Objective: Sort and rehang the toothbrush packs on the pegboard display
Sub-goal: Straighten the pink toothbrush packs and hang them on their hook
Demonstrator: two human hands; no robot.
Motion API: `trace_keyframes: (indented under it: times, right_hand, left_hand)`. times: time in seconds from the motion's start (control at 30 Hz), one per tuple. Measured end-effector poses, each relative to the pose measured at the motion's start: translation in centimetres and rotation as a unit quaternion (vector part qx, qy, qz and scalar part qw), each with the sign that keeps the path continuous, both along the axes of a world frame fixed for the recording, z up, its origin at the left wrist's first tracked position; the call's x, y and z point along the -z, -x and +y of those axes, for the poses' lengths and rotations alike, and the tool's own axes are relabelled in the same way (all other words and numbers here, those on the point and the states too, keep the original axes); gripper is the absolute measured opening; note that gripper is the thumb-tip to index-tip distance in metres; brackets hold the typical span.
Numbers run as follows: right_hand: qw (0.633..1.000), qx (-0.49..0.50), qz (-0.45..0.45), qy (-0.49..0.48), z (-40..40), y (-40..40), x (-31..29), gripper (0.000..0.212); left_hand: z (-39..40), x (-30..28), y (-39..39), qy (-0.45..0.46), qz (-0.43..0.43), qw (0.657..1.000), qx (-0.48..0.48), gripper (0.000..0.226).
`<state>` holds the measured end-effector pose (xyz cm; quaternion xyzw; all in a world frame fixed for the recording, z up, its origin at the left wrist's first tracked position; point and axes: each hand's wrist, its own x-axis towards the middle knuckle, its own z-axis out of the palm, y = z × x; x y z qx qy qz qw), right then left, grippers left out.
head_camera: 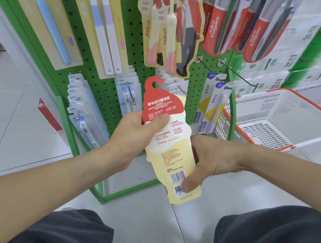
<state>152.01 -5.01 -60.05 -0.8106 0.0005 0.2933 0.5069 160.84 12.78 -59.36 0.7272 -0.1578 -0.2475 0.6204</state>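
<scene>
red-topped ice-cream toothbrush pack (168, 140) stands upright between your hands, left hand (135, 135) pinching near its hook end, right hand (208, 159) gripping its barcode end, matching packs (168, 32) hanging above both.

Free pegs: two bare black wire hooks (237, 74) jutted from the green perforated pegboard (139, 51) near its right edge.
Obstacles: red-and-grey Colgate toothbrush packs (230, 16) overhung them; a white plastic basket with orange rim (284, 115) stood just beside, below.
</scene>
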Motion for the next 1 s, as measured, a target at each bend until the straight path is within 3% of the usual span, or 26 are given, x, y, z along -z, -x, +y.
trace_keyframes:
  times: [0.13, 0.3, 0.47, 0.57, 0.7, 0.8, 0.93, 1.0]
  right_hand:
    - [0.998, -0.059, -0.010, 0.034, 0.4, 0.4, -0.4, 0.053]
    - [0.997, -0.065, -0.013, 0.024, -0.2, 0.3, -0.6, 0.052]
    - [0.989, -0.070, 0.085, -0.094, -2.2, 0.5, -1.4, 0.030]
    - [0.989, -0.021, 0.109, -0.096, -2.1, 0.7, -1.4, 0.045]
    - [0.996, 0.077, -0.004, -0.038, -1.6, 0.6, -1.0, 0.033]
    - [0.992, 0.071, -0.098, 0.030, -1.5, 0.3, -0.9, 0.027]
    - [0.976, -0.019, -0.172, 0.131, -0.8, 0.4, -1.0, 0.061]
    - [0.970, -0.050, -0.193, 0.139, -0.5, 0.4, -0.9, 0.079]
  left_hand:
    - [0.0, -0.2, 0.0, 0.006, 0.015, 0.999, -0.032, 0.043]
    - [0.3, -0.1, -0.9, -0.024, 0.006, 0.998, -0.052, 0.040]
    - [1.1, -0.4, -1.8, -0.027, 0.024, 0.999, -0.012, 0.037]
    - [1.4, -0.7, -1.8, -0.020, 0.032, 0.999, 0.031, 0.041]
    - [1.4, -0.7, -1.7, -0.030, 0.016, 0.999, 0.037, 0.031]
    - [1.4, -0.2, -1.8, -0.035, 0.034, 0.998, 0.027, 0.029]
    - [1.2, 0.8, -1.2, -0.096, 0.056, 0.994, 0.011, 0.020]
    - [0.9, 0.6, -0.5, -0.084, 0.063, 0.994, 0.007, 0.020]
